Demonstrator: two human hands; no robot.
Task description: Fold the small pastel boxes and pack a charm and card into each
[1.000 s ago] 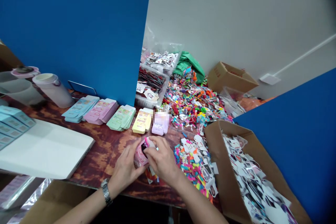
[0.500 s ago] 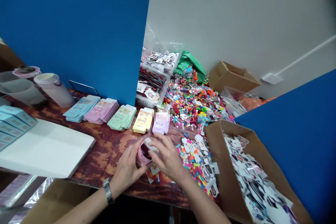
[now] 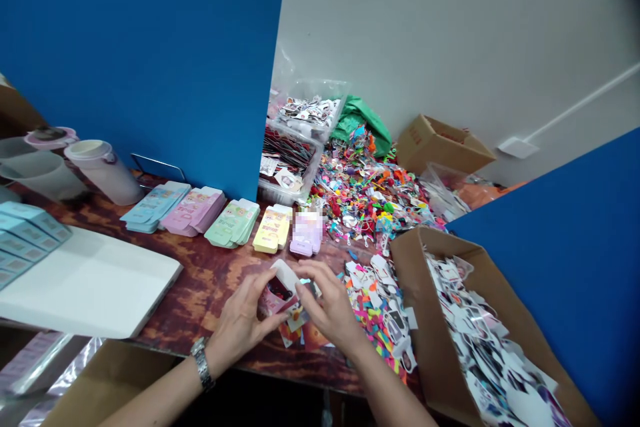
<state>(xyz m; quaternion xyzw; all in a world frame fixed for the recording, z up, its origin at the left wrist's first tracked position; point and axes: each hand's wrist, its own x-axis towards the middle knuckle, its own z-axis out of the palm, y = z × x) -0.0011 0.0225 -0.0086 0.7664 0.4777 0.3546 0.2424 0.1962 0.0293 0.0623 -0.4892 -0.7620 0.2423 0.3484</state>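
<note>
My left hand [image 3: 243, 312] grips a small pink printed cardboard box [image 3: 273, 303] on the wood-grain table [image 3: 210, 287]. A white flap [image 3: 285, 275] stands up at the box's open end. My right hand [image 3: 329, 301] sits just to the right, its fingertips pinching a small tag [image 3: 309, 287] against the box's open end. The tag is mostly hidden by those fingers. A loose printed card [image 3: 299, 319] lies under the hands, and a metal watch [image 3: 201, 363] circles my left wrist.
Flat pastel cartons [image 3: 234, 223] stand in rows behind my hands. A white board [image 3: 85, 283] lies at left. At right, a cardboard box [image 3: 415, 293] holds paper cutouts. Colourful trinkets [image 3: 370, 200] and plastic bins [image 3: 290, 167] fill the back, between blue partitions [image 3: 140, 73].
The pink box has turned, and its white flap now stands higher. My right hand has moved slightly right and closer to the box's open end.
</note>
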